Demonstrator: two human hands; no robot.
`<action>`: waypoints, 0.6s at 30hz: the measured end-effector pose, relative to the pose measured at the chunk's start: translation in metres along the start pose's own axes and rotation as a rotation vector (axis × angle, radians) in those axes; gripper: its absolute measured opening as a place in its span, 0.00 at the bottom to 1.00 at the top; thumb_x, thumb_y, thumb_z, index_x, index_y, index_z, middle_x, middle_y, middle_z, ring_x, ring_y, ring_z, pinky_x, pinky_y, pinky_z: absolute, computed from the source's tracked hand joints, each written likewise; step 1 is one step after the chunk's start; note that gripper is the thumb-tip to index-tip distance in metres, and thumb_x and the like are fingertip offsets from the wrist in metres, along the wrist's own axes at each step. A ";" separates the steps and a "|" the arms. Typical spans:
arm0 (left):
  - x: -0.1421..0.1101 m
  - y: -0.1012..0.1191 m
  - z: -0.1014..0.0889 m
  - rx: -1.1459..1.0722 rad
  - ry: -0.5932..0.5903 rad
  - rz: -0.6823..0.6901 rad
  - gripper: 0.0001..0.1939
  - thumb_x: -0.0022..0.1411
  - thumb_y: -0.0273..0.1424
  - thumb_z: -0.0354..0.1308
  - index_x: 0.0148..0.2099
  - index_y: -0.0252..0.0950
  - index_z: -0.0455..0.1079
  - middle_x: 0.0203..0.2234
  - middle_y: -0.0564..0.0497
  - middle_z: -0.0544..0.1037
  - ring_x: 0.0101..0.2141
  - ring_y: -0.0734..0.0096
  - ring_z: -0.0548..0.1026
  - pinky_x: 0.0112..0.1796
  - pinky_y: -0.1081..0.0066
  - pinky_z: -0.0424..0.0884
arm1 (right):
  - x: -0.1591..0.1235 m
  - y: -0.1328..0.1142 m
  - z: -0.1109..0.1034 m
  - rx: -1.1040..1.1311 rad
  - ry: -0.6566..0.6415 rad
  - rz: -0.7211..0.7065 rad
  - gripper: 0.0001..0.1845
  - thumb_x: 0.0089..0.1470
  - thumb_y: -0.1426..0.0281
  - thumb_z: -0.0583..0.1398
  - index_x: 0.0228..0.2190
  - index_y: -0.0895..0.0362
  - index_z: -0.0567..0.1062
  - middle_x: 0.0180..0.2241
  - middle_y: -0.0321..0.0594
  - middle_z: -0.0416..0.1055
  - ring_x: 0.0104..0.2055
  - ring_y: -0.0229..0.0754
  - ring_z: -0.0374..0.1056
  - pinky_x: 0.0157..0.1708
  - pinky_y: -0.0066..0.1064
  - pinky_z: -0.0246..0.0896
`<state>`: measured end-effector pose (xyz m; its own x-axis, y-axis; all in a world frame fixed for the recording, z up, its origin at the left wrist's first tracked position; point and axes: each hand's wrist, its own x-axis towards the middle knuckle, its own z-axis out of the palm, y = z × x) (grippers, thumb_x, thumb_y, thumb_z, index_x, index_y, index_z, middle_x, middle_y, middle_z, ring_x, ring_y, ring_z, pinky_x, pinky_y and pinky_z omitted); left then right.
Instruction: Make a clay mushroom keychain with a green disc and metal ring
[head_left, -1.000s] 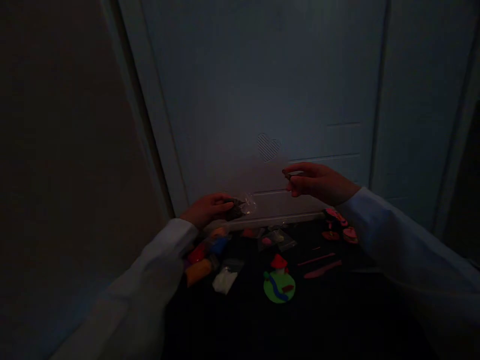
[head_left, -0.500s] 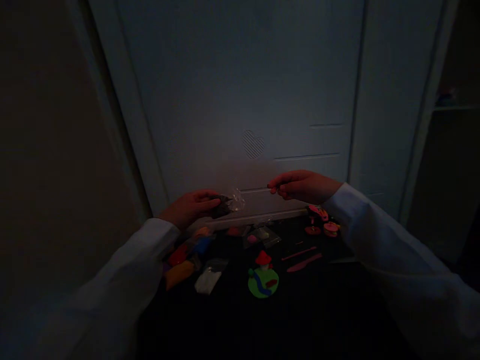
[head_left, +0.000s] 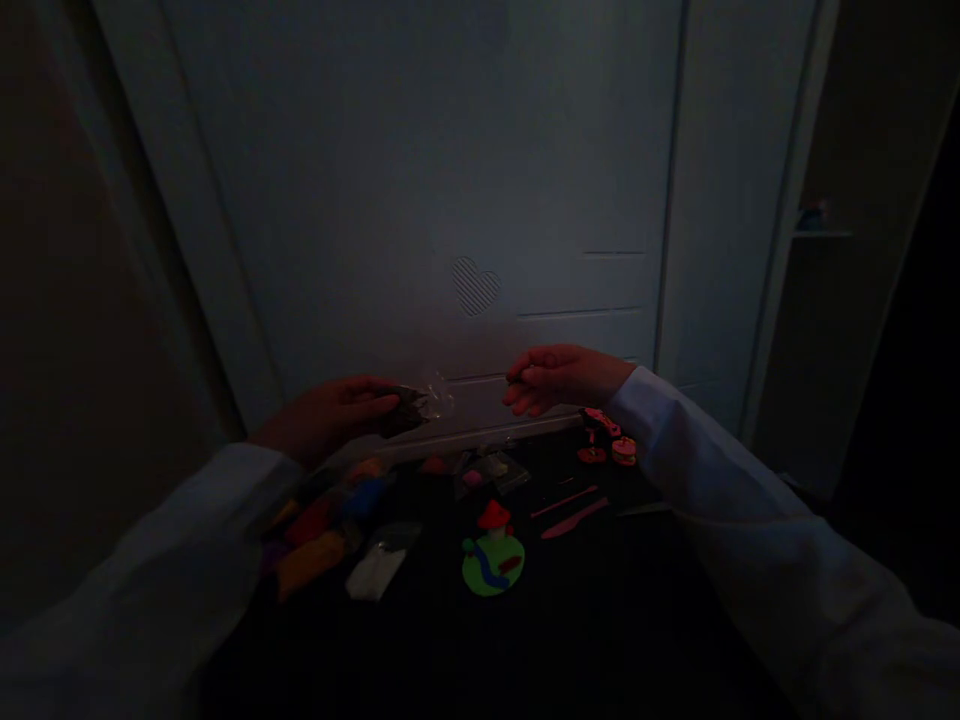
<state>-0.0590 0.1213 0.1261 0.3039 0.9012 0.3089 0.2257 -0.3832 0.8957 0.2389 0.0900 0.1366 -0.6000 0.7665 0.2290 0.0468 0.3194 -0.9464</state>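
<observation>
My left hand grips a clear plastic bag of dark modelling clay above the back of the table; the bag's loose end points right. Across from it, my right hand pinches a small dark piece of clay between thumb and fingertips, the other fingers curled below. The two hands are apart. Below them on the dark table lies a round green clay base with a blue strip and a brown piece on it. A red-capped clay mushroom stands at its back edge.
Bags of coloured clay, one orange and one white, lie at left. Further back are small bags. A pink knife and a thin pink tool lie right of the base. Pink clay figures stand back right, before a white panel.
The view has swung slightly right, so everything sits further left. My right hand has turned a little, with more of its lower fingers showing. Both holds stay the same.
</observation>
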 end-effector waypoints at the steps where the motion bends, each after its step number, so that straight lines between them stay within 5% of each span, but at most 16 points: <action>1: 0.000 0.000 0.000 -0.004 0.002 0.002 0.15 0.45 0.35 0.65 0.36 0.34 0.72 0.31 0.47 0.78 0.30 0.69 0.76 0.32 0.74 0.74 | -0.001 -0.001 0.000 0.001 -0.004 -0.010 0.09 0.56 0.70 0.55 0.38 0.62 0.68 0.34 0.38 0.70 0.34 0.36 0.69 0.33 0.32 0.67; 12: -0.001 -0.002 0.001 -0.004 0.005 0.023 0.16 0.45 0.35 0.65 0.36 0.32 0.72 0.32 0.46 0.78 0.31 0.66 0.76 0.35 0.69 0.74 | -0.016 -0.008 -0.004 -0.044 0.022 -0.095 0.13 0.57 0.64 0.53 0.36 0.61 0.68 0.27 0.34 0.66 0.23 0.30 0.62 0.22 0.24 0.60; 18: -0.001 -0.002 0.001 -0.007 0.021 0.021 0.15 0.45 0.35 0.65 0.36 0.34 0.72 0.31 0.47 0.78 0.31 0.68 0.76 0.35 0.70 0.73 | -0.016 -0.011 0.000 -0.054 0.059 -0.204 0.13 0.48 0.63 0.58 0.24 0.56 0.59 0.17 0.27 0.58 0.18 0.30 0.55 0.22 0.26 0.54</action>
<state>-0.0587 0.1214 0.1237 0.2891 0.8970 0.3344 0.2126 -0.4008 0.8912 0.2482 0.0738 0.1431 -0.5541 0.7135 0.4288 -0.0267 0.4996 -0.8658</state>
